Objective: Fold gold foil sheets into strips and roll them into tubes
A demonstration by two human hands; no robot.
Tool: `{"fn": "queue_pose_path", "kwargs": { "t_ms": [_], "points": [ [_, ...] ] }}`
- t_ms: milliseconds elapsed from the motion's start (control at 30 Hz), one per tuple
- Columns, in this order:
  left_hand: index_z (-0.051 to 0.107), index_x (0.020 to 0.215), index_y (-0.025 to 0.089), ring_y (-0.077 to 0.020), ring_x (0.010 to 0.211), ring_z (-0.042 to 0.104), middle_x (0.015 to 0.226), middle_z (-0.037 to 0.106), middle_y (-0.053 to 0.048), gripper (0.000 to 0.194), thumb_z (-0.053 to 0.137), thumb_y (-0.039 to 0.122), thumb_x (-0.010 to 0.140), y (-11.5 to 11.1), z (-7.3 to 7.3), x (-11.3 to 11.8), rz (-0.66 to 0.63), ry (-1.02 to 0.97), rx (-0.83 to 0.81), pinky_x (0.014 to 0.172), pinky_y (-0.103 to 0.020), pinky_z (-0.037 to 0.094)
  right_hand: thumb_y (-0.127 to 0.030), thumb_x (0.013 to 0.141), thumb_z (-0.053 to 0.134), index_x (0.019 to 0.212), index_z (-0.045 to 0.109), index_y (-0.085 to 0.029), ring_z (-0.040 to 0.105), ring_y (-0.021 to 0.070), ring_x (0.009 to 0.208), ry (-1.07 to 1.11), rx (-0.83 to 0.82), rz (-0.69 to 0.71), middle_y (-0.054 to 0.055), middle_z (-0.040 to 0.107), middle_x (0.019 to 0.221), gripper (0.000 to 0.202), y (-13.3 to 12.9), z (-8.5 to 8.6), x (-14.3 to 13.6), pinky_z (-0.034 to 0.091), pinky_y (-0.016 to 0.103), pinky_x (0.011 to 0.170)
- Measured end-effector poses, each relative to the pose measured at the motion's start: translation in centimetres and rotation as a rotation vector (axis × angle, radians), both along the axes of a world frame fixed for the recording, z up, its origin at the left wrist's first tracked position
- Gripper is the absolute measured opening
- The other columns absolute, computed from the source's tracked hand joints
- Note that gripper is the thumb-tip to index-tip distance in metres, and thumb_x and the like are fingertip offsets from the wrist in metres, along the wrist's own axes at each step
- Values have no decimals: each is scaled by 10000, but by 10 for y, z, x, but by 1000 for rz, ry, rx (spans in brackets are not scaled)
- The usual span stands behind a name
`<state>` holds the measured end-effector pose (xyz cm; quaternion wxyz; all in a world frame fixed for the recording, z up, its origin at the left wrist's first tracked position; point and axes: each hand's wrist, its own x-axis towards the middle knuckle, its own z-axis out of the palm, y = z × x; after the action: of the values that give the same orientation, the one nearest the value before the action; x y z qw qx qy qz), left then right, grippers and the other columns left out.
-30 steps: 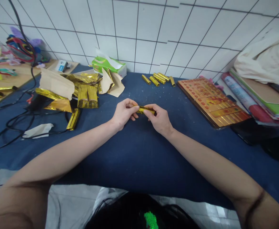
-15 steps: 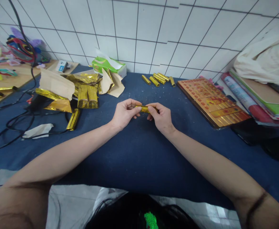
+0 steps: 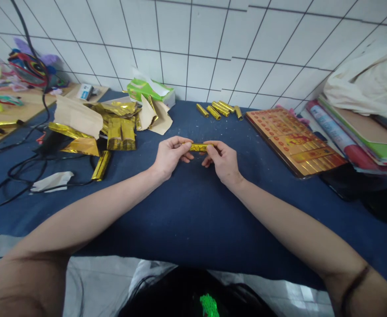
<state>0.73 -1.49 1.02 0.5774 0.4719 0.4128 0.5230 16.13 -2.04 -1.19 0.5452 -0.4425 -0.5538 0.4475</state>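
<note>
A small gold foil tube [image 3: 198, 147] lies crosswise between my two hands, above the middle of the blue-covered table [image 3: 187, 211]. My left hand [image 3: 173, 155] pinches its left end between thumb and fingers. At the opposite end, the thumb and fingers of my right hand [image 3: 223, 159] are closed on it. The fingertips hide both ends, while the shiny middle shows. Beyond my hands, near the wall, lies a group of similar gold tubes [image 3: 213, 112].
Gold foil and brown paper pieces [image 3: 122, 134] are heaped at the left, beside a black cable [image 3: 11, 176]. A green tissue pack [image 3: 140, 90] stands by the tiled wall. To the right lie an orange-gold packet [image 3: 295, 141] and stacked books [image 3: 368, 123].
My hands have moved slightly apart along the gold tube, so more of its middle shows. The tube sits a little higher in view and stays gripped at both ends.
</note>
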Motion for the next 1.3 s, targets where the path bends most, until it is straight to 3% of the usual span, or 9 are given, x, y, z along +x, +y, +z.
{"fn": "queue_pose_path", "kwargs": {
  "t_ms": [133,367,567,867,1167,1300],
  "points": [
    [611,801,112,-92,515,613,632,647,-13,168,660,197,665,-1,-1,1,-66,7,-35,481,-189,496,-398,762,585,858,589,-164,563,94,455,-6,22,28,-30,584,570,252,0,-1,0,455,233,448],
    [616,776,115,-90,523,608,622,631,-8,148,659,199,662,-2,-2,2,-52,37,-19,493,-194,496,-383,770,566,879,586,-167,587,108,477,77,-30,56,-28,598,569,243,-2,0,-1,482,257,478],
    [626,802,112,-75,580,591,724,646,-14,176,657,179,642,-3,-4,3,24,64,104,575,-209,514,-306,714,603,909,552,-170,605,117,485,234,-206,108,-33,615,573,243,-1,3,-2,490,263,475],
    [638,817,127,-79,634,578,777,652,-16,167,630,154,652,-3,-8,2,13,180,224,615,-210,507,-220,639,624,862,556,-166,583,101,433,255,-219,113,-49,616,565,239,1,5,-2,475,235,434],
    [621,762,122,-85,618,585,742,631,-15,133,622,153,632,-1,-5,3,66,17,70,570,-214,518,-331,714,603,958,543,-182,577,99,435,262,-257,200,-31,636,620,292,2,8,2,451,237,422],
    [632,781,120,-84,619,587,748,635,-17,152,618,146,632,-1,-5,2,38,35,78,542,-199,508,-336,704,623,939,555,-180,569,94,423,245,-243,214,-29,646,613,290,2,7,3,451,236,427]
  ]
}}
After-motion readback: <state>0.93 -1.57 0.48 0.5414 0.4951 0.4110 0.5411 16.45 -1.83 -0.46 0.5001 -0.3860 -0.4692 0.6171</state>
